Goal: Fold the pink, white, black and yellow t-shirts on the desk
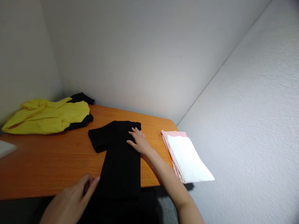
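A black T-shirt (119,155) lies flat on the orange wooden table (56,158), its lower part running over the near edge towards me. My right hand (139,141) rests on the shirt's right shoulder with its fingers apart, holding nothing. My left hand (72,200) is at the bottom of the view, close to the shirt's left side. Its fingers are curved and apart, and I see nothing in them.
A crumpled yellow garment (44,116) lies at the far left on a black garment (80,98). Folded white cloth (188,158) sits on folded pink cloth (173,133) at the right table edge. A white item (6,148) shows at the left border. Walls close the far and right sides.
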`<state>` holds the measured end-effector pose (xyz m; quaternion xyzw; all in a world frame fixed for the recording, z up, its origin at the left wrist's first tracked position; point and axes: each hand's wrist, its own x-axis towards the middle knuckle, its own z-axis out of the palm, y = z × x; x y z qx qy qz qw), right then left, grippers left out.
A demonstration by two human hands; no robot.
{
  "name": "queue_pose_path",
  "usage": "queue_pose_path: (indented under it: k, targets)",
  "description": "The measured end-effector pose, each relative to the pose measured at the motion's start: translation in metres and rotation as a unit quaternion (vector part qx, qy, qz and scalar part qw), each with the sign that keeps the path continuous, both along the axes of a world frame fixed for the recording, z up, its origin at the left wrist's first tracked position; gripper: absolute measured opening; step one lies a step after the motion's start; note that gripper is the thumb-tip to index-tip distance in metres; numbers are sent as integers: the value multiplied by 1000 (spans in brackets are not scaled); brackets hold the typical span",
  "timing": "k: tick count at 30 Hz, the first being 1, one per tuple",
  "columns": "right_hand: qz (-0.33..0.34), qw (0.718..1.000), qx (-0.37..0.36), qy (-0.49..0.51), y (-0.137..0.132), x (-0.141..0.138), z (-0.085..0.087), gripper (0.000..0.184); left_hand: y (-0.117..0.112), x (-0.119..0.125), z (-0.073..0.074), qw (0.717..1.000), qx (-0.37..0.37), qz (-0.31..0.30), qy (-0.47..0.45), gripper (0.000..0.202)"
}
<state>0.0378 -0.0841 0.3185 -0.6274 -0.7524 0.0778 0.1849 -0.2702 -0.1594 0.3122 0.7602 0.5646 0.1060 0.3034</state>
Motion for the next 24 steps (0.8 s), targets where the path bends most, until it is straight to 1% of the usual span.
queue_pose_path:
  k: [2, 4, 6, 8, 10, 12, 14, 16, 18, 20, 24]
  targets:
    - [31, 997, 28, 58, -35, -4, 10, 35, 19, 2, 17, 998, 63, 4, 16, 42]
    - [69, 993, 26, 88, -75, -9, 18, 19, 45, 12, 33, 990, 138, -17, 12, 41]
    - [94, 992, 2, 85, -113, -12, 23, 13, 77, 31, 43, 976, 211, -52, -12, 41]
    - [102, 992, -20, 66, -143, -13, 24, 15, 111, 57, 44, 960, 264, -86, -31, 45]
    - [98, 994, -32, 45, -163, -12, 20, 19, 146, 83, 37, 949, 287, -124, -30, 50]
    - [86, 995, -32, 22, -176, -11, 13, 21, 178, 105, 23, 944, 285, -166, -10, 56]
    - [76, 997, -24, 9, -183, -11, 2, 21, 204, 119, 9, 942, 272, -195, 10, 59]
    - [64, 998, -2, 2, -186, -13, -10, 21, 221, 126, -3, 941, 260, -216, 25, 61]
    - [57, 998, 40, -9, -186, -15, -22, 15, 228, 125, -12, 938, 254, -234, 38, 61]
    - [60, 993, 97, -30, -185, -18, -31, 8, 230, 120, -19, 935, 251, -247, 47, 61]
    - [105, 971, 203, -75, -188, -15, -40, 13, 225, 109, -28, 930, 254, -259, 56, 61]
